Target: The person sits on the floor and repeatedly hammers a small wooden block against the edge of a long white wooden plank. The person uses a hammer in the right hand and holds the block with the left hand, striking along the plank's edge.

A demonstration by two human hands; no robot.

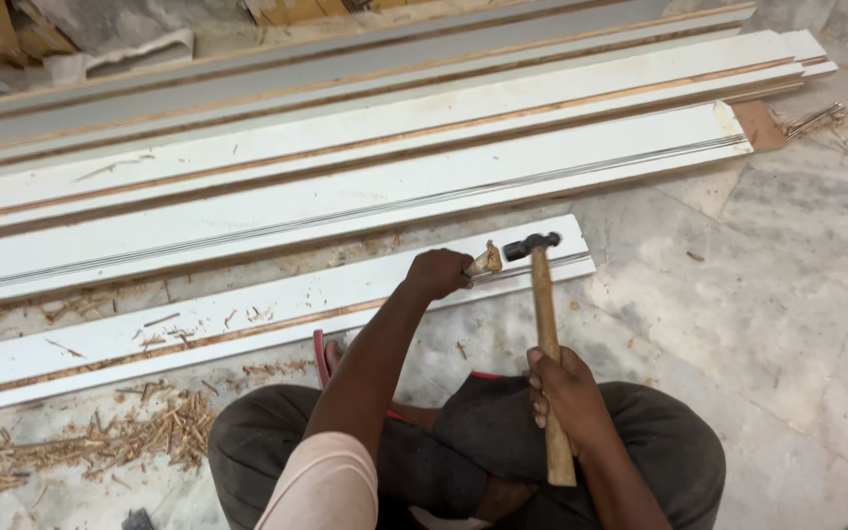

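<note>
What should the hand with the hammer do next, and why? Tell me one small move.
Probably a short swing of the hammer onto the chisel. The right hand holds the hammer head just right of the chisel's frayed butt, while the left hand grips the chisel against the groove of the white board.

A pale pink short sleeve (326, 486) covers the upper left arm, well behind the grip; dark grey trousers (463, 451) cover both legs.

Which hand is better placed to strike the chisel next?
The right hand: it holds the hammer by its wooden handle, head poised just beside the chisel. The left hand is occupied holding that chisel against the white board.
</note>
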